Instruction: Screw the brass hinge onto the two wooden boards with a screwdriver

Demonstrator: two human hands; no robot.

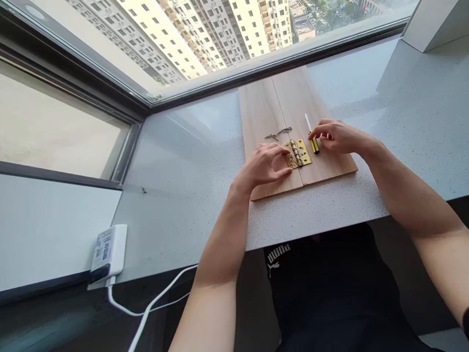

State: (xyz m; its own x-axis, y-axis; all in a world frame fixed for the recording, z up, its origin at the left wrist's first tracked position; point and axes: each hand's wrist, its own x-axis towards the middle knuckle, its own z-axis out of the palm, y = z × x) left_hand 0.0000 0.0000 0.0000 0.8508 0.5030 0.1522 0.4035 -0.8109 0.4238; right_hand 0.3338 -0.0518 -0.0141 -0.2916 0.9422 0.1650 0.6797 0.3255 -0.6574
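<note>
A brass butt hinge [302, 152] lies spread flat over the seam between two pale wooden boards [256, 112]. My left hand [263, 164] curves round its left leaf, thumb at the near edge and fingertips on the leaf, partly covering it. Just right of the hinge, a screwdriver [314, 144] with a yellow and black handle lies on the right board, its shaft pointing away from me. The fingers of my right hand [335, 134] are closed at its handle. Several screws [278, 133] lie loose on the boards beyond the hinge.
The boards rest on a speckled white sill [190, 161] below a window with a dark frame [205, 98]. At the sill's left end stands a white plugged-in device [116, 249], its white cable [146, 310] hanging below. The sill's front edge runs close to my body.
</note>
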